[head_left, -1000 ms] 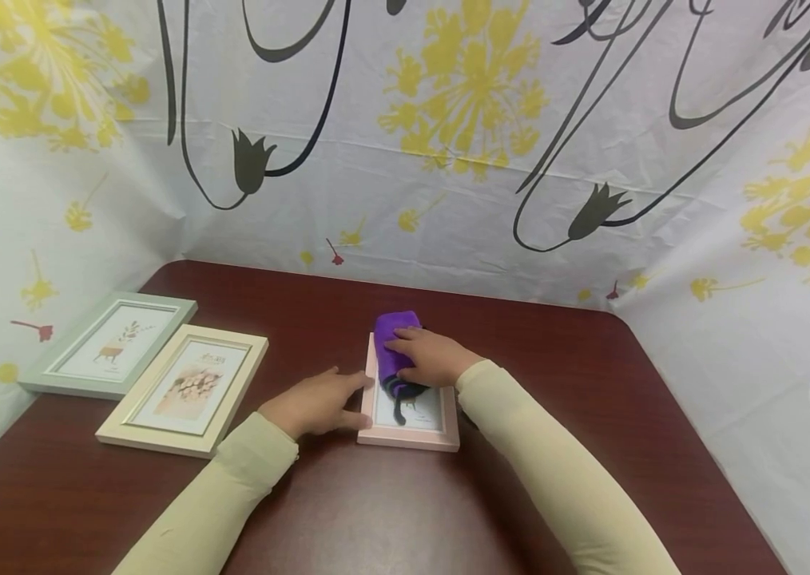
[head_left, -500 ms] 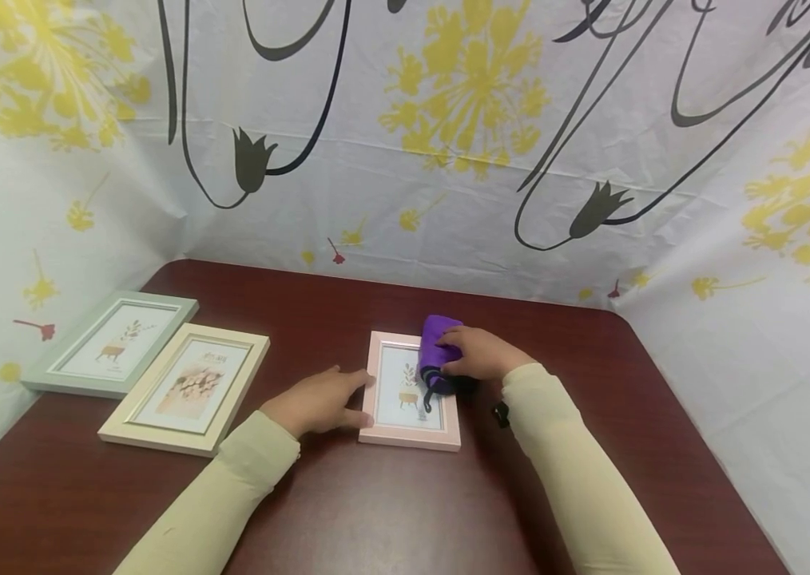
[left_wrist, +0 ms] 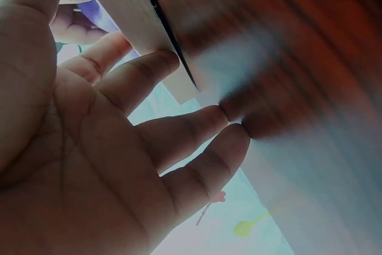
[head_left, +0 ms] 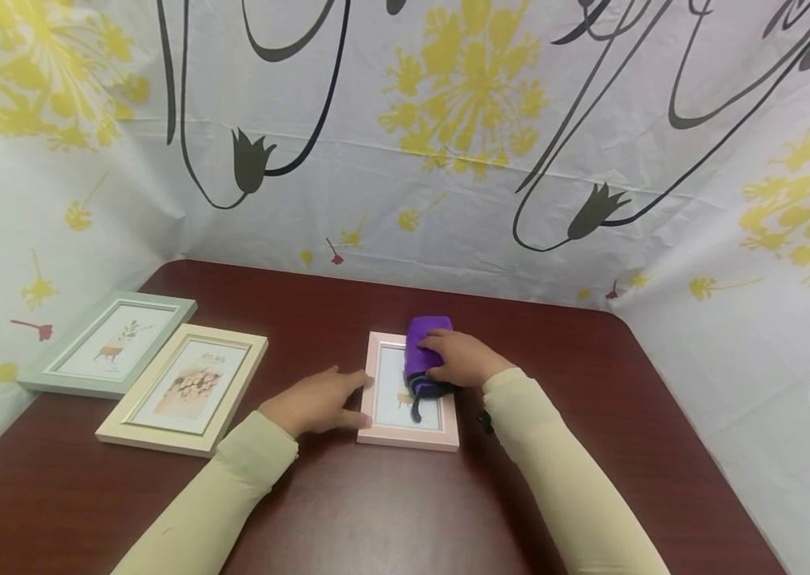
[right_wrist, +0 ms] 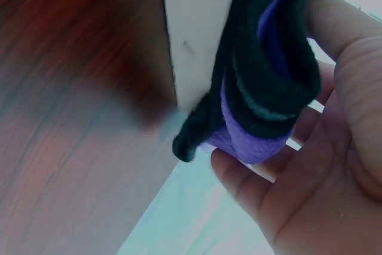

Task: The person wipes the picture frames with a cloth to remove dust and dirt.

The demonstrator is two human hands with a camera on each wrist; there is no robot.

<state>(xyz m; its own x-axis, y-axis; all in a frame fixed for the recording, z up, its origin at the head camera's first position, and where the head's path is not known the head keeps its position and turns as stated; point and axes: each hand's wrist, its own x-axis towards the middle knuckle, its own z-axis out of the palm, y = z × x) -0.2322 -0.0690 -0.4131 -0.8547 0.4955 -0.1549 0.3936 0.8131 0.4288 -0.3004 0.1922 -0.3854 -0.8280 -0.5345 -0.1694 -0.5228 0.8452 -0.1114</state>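
A pink picture frame lies face up on the table, a plant print behind its pane. Over its right side sits a folded purple cloth with black edging, which my right hand grips from the right. In the right wrist view the cloth is bunched in layers between thumb and fingers, against the frame's pale side. My left hand touches the frame's left edge with extended fingers. Its fingertips meet the frame's side and the tabletop in the left wrist view.
At the left, a cream picture frame lies beside a pale green one, both face up. The dark red-brown table ends at a white patterned sheet at the back and sides.
My right hand slid the cloth from the pink frame's left part to its right edge, then a little back leftward. The left hand stayed at the frame's left edge.
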